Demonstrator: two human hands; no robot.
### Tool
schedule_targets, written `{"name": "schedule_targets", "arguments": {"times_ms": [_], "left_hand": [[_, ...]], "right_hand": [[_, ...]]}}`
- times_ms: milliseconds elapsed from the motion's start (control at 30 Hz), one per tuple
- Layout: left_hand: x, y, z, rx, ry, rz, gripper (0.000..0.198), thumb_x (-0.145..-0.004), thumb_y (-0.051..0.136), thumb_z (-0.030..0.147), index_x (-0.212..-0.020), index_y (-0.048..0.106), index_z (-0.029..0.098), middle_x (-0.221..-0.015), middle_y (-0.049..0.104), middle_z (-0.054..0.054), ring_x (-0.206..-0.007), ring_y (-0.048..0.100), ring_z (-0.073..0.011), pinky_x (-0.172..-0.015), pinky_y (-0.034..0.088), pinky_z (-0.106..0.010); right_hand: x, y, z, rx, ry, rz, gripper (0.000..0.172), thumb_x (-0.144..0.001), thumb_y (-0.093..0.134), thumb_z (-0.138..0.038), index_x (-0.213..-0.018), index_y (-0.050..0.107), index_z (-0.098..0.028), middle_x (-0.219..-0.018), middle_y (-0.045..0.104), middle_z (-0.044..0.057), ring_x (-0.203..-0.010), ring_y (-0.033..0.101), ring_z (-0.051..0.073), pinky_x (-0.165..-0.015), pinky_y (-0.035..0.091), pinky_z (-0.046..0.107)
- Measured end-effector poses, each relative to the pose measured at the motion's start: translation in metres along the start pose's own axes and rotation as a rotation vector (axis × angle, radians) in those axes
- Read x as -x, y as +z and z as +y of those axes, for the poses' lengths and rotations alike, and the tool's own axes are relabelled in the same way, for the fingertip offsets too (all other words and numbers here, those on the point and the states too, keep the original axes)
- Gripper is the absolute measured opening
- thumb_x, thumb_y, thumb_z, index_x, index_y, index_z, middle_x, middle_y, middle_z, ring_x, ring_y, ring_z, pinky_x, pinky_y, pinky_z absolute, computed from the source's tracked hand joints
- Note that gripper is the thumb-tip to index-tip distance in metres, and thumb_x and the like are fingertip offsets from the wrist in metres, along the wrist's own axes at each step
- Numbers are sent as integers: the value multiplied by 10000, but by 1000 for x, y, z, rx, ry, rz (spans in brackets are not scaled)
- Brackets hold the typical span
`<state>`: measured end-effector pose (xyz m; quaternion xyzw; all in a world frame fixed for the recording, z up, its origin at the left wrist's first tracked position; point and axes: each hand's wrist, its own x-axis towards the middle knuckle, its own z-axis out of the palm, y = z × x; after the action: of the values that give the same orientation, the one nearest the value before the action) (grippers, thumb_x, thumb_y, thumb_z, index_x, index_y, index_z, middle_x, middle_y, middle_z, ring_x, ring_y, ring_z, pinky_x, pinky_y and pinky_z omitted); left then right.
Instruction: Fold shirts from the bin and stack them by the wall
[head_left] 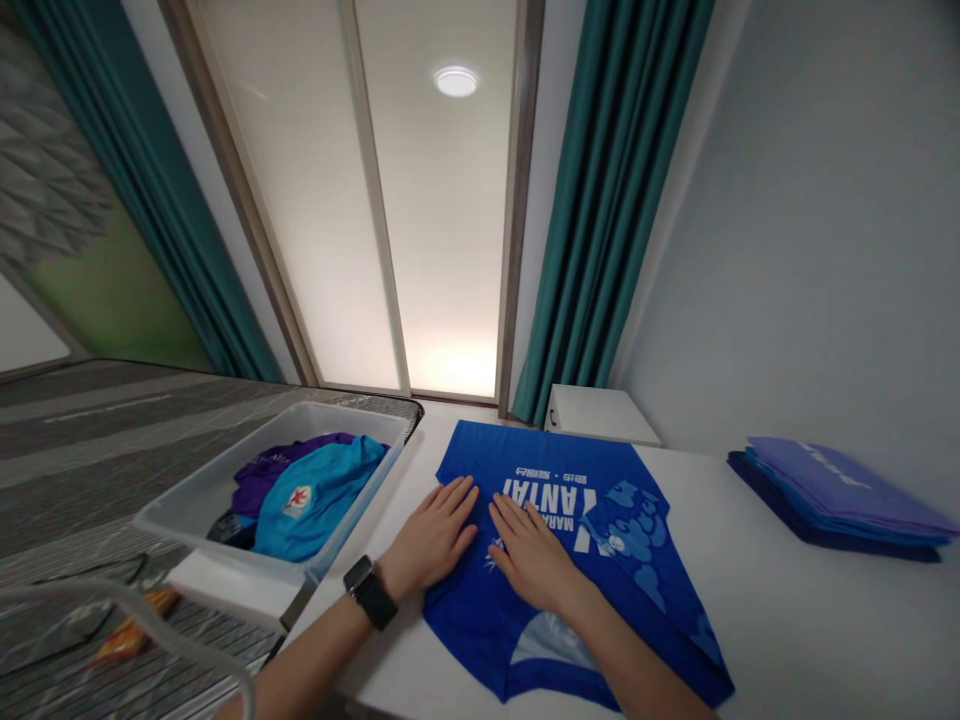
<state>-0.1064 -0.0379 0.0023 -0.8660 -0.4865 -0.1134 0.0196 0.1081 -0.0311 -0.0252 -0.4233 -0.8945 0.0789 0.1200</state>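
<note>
A bright blue shirt (pixel 547 470) with white lettering lies spread on the white table (pixel 787 610), one side folded inwards. My left hand (pixel 433 538) lies flat on its left part, fingers stretched out, a black watch on the wrist. Beside it, my right hand (pixel 534 553) presses flat on the middle of the shirt, fingers also extended. Neither hand holds anything.
A clear plastic bin (pixel 225 480) with purple and turquoise garments stands to the left, over a grey striped bed. A stack of folded blue and purple shirts (pixel 840 495) sits at the table's right. A small white cabinet (pixel 600 412) and teal curtains are behind.
</note>
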Motion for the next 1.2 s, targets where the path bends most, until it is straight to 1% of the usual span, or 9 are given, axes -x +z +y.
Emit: {"name": "schedule_targets", "arguments": {"times_ms": [133, 400, 533, 600, 700, 767, 867, 1000, 1200], "left_hand": [[-17, 13, -10, -60, -97, -18, 528, -987, 339, 434, -1455, 389, 195, -1529, 363, -85, -1406, 331, -238, -1155, 266, -448], [-14, 26, -28, -28, -174, -44, 580, -977, 343, 489, -1473, 360, 189, -1548, 312, -80, -1431, 283, -227, -1169, 232, -457], [-13, 26, -28, -16, -159, -45, 588, -985, 315, 505, -1477, 352, 185, -1551, 301, -78, -1438, 264, -223, -1174, 217, -460], [-13, 28, -29, -7, -156, -39, 591, -988, 301, 509, -1480, 345, 185, -1550, 305, -75, -1439, 261, -222, -1175, 213, -462], [-13, 30, -30, 7, -151, -13, 592, -986, 296, 519, -1479, 347, 196, -1548, 317, -72, -1436, 271, -224, -1173, 214, -460], [-13, 31, -31, 12, -150, 0, 596, -984, 296, 528, -1476, 354, 197, -1545, 323, -76, -1433, 276, -228, -1172, 213, -464], [-13, 31, -30, 12, -156, -8, 607, -982, 292, 537, -1473, 359, 187, -1545, 321, -83, -1432, 279, -230, -1174, 208, -468], [-13, 28, -29, 7, -159, -28, 610, -988, 284, 523, -1483, 337, 171, -1548, 310, -87, -1434, 274, -227, -1175, 208, -466], [-12, 30, -29, -7, -160, -15, 607, -988, 298, 507, -1486, 325, 161, -1542, 324, -94, -1432, 280, -229, -1172, 221, -462]], "right_hand": [[0, 1, 1, -24, 36, -35, 608, -986, 293, -481, -1505, 288, -165, -1585, 175, 78, -1464, 144, 215, -1193, 99, 443], [-1, -1, -2, -50, 55, -41, 601, -979, 313, -467, -1503, 297, -173, -1583, 198, 71, -1462, 153, 216, -1192, 81, 443], [-2, -4, -3, -69, 76, -38, 584, -959, 386, -439, -1482, 345, -182, -1573, 248, 74, -1447, 204, 233, -1181, 108, 458], [-7, -9, -1, -81, 74, -13, 538, -956, 403, -403, -1446, 408, -179, -1533, 349, 88, -1408, 294, 241, -1159, 178, 443], [-27, -20, 5, -84, 65, 68, 421, -975, 357, -296, -1347, 522, -191, -1325, 590, 95, -1227, 501, 219, -1058, 319, 384], [-50, -27, 10, -48, 60, 108, 386, -979, 326, -228, -1278, 569, -209, -1194, 660, 81, -1124, 557, 206, -1001, 344, 368], [-89, -32, 16, 31, 111, 68, 340, -975, 350, -207, -1216, 589, -224, -1169, 658, 66, -1108, 556, 193, -939, 354, 334], [-129, -24, 19, 64, 154, 60, 308, -972, 360, -204, -1170, 596, -200, -1165, 633, 93, -1105, 540, 214, -913, 346, 347], [-147, -10, 15, 89, 163, 39, 235, -962, 403, -258, -1021, 618, -183, -1125, 608, 123, -1101, 506, 251, -911, 320, 382]]}}
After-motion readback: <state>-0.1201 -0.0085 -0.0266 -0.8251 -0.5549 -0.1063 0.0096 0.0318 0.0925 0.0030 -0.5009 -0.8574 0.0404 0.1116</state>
